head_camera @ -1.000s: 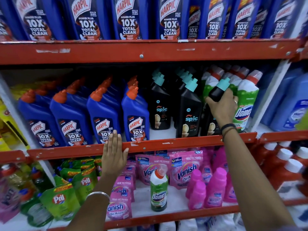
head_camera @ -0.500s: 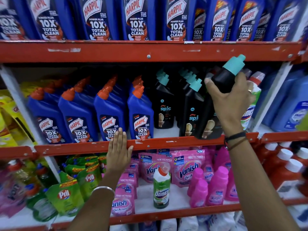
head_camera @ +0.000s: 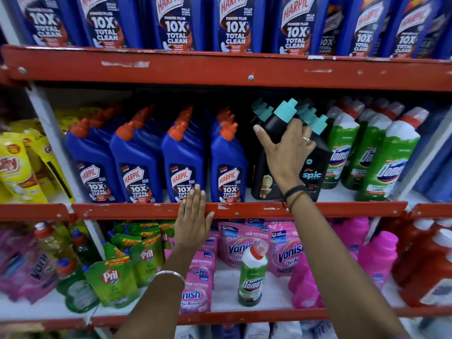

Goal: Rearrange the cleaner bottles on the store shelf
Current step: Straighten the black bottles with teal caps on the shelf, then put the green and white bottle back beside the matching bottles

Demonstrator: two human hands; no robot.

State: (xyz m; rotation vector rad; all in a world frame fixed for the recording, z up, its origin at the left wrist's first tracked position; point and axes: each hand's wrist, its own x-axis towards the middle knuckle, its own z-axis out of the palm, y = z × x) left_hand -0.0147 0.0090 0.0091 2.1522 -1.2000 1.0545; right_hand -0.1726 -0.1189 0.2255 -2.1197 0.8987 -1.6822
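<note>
On the middle shelf my right hand (head_camera: 285,152) grips a black Spic bottle (head_camera: 263,184) with a teal cap by its shoulder; the bottle stands at the shelf front, left of another black Spic bottle (head_camera: 315,167). Blue Harpic bottles (head_camera: 182,165) with orange caps fill the row to its left. Green Domex bottles (head_camera: 389,157) with red-and-white tops stand to its right. My left hand (head_camera: 193,216) lies flat on the red shelf edge (head_camera: 342,207), fingers together, holding nothing. A lone Domex bottle (head_camera: 252,272) stands on the lower shelf.
Large Harpic bottles (head_camera: 234,23) line the top shelf above a red rail. The lower shelf holds pink Vanish pouches (head_camera: 238,243), green Pril pouches (head_camera: 111,280), pink bottles (head_camera: 376,255) and red bottles (head_camera: 433,265). Yellow pouches (head_camera: 17,167) sit at far left.
My right hand lifted the black Spic bottle from the right of the black row, carried it left and set it down at the shelf front beside the Harpic bottles. The left hand stayed on the edge.
</note>
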